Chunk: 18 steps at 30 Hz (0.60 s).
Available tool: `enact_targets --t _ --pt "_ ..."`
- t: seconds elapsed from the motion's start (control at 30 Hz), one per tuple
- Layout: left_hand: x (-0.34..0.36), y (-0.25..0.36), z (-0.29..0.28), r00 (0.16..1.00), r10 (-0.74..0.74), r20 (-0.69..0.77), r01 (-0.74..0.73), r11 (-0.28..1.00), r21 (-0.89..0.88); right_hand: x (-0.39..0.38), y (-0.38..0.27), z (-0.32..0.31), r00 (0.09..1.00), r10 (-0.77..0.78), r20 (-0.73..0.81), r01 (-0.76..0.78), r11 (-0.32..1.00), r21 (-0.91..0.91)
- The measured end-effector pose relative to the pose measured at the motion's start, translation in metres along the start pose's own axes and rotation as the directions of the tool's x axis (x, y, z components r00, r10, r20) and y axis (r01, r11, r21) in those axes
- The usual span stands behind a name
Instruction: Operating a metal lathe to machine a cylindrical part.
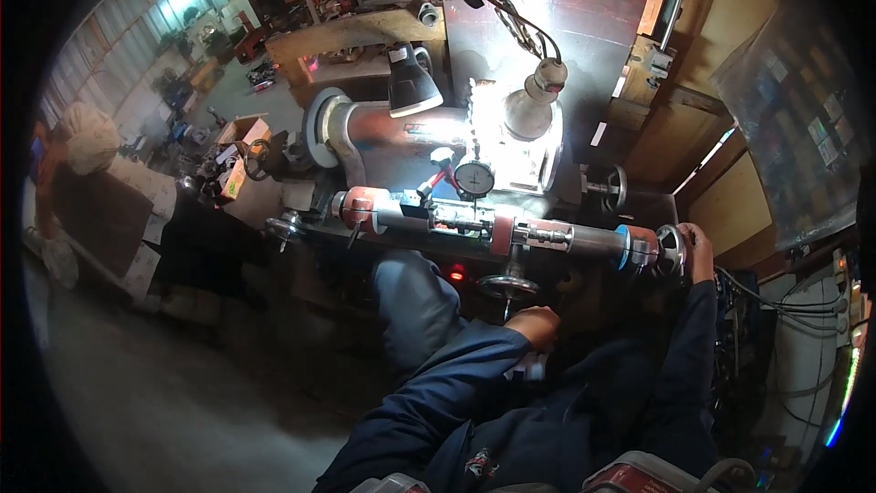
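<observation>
Silver and metallic, a round handwheel is sitting at the right end of a long grey steel cylinder, the right hand curling its fingers around the rim. The left hand is hanging near a lower silver handwheel; whether its fingers are spread, I cannot tell.

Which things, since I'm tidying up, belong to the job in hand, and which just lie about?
Likely in use:
- silver handwheel, gripped by the right hand
- bar with red collars
- dial gauge
- lit lamp

Likely just lying about:
- tan box
- grey cylindrical piece
</observation>
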<state>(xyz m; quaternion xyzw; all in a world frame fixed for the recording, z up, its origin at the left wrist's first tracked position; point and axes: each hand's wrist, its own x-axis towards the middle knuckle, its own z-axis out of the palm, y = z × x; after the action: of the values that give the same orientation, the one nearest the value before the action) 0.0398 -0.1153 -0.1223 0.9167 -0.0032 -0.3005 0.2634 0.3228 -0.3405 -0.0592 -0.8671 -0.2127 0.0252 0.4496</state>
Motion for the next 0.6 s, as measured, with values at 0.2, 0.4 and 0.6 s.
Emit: enact_targets --t 0.2,0.4,0.6 --pt "0.006 -0.006 0.01 0.998 -0.042 -0.05 0.038 0.997 -0.065 -0.001 0.01 0.005 0.972 -0.193 -0.136 0.193 0.981 -0.015" --pt "0.002 -0.004 0.002 1.0 0.004 -0.014 -0.005 0.999 -0.05 0.005 0.048 0.014 0.98 -0.186 -0.067 0.193 0.975 0.113" --pt "0.014 -0.013 0.017 0.996 -0.007 -0.091 -0.002 0.995 -0.101 -0.01 0.095 0.017 0.988 -0.002 0.154 -0.028 0.981 0.193"
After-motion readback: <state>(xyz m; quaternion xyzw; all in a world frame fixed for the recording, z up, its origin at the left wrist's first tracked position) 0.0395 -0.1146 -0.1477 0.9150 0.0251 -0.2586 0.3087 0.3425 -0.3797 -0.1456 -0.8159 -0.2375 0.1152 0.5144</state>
